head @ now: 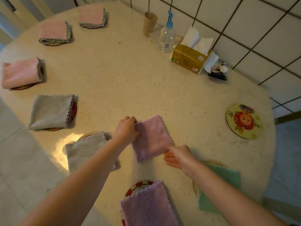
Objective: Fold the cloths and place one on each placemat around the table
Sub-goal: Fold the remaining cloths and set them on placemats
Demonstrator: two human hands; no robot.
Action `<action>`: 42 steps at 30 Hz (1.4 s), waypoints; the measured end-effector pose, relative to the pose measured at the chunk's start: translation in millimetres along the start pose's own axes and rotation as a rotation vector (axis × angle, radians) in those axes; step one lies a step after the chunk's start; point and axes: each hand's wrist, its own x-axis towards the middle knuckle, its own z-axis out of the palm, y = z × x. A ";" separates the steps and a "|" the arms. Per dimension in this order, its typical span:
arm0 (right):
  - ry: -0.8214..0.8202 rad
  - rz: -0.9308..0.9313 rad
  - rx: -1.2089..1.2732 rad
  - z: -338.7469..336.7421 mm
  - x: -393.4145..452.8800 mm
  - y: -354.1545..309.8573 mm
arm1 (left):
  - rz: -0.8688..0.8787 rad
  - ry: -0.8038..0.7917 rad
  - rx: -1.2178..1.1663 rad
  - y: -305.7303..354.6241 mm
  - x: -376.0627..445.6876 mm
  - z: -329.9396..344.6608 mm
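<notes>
Round cream surface [130,75] with a faint pink speckle, pushed up against a white tiled wall [244,22] with dark grout, pale floor tiles [19,152] down the left. Along the left rim, three folded pink cloths [21,73] and a grey cloth [50,111] each sit on a placemat, the mats almost wholly covered. Nearer, another grey cloth [84,152] lies partly behind the left forearm. Centre, the left hand [126,129] grips the left edge of a folded lilac cloth [151,137] lying on the bare surface, fingers curled over it; the right hand [177,156] pinches its lower right corner. Below, a second lilac cloth [148,206] runs off the bottom edge over a red-rimmed placemat [138,185]. A green cloth [228,180] hides most of its mat. Far right, one cartoon placemat [243,121] lies uncovered. By the wall: paper cup [149,22], pump bottle [167,35], tissue box [190,57], and a dark clutter too blurred to name.
</notes>
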 end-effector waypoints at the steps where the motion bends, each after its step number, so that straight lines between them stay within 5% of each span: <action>1: 0.005 0.003 0.041 3.1 -0.4 -0.5 | -0.008 -0.012 -0.006 1.0 2.5 -0.7; 12: 0.042 -0.025 0.217 17.7 10.9 -8.4 | -0.283 -0.091 -0.510 11.3 -6.4 5.7; 21: 0.109 -0.349 0.158 -98.8 15.6 -26.3 | -0.239 -0.214 -0.917 98.3 -53.0 43.1; 31: 0.320 -0.497 0.065 -260.4 59.5 -58.8 | -0.179 -0.256 -1.003 263.2 -30.6 100.6; 42: 0.442 -0.541 -0.266 -342.2 123.9 -92.3 | -0.134 -0.171 -0.820 341.4 23.5 140.5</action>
